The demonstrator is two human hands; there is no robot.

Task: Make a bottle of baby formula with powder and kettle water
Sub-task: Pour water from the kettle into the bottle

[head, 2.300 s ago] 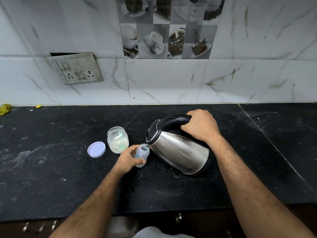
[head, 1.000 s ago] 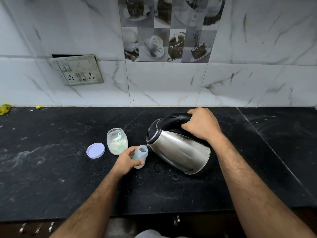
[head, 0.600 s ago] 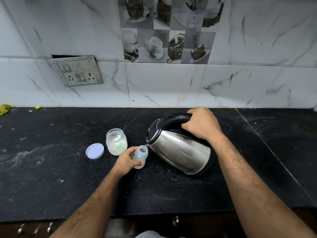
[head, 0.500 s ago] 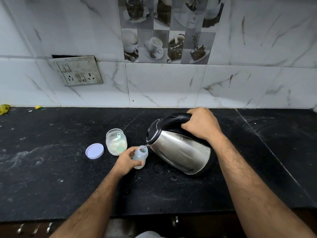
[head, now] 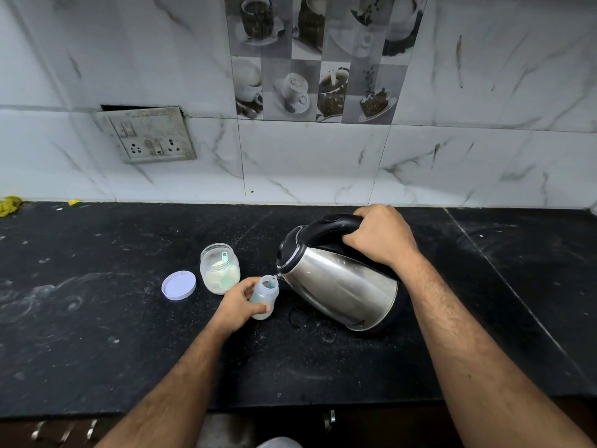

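A small clear baby bottle [head: 265,297] stands on the black counter [head: 97,318], uncapped, with my left hand [head: 237,305] wrapped round its side. My right hand [head: 379,236] grips the black handle of a steel kettle [head: 339,286], which is tilted to the left with its spout right over the bottle's mouth. A thin stream of water runs from the spout into the bottle. Just behind the bottle sits an open powder jar [head: 219,268] with a pale green scoop inside. Its lilac lid [head: 178,285] lies flat to the left.
A marble-tiled wall with a socket panel [head: 147,135] rises behind the counter. Yellow scraps [head: 9,205] lie at the far left against the wall. The counter's front edge runs near the bottom of the view, with drawer handles below it.
The kettle has stayed tilted at the bottle's mouth the whole time. Both hands keep their grips; only the view has drifted slightly.
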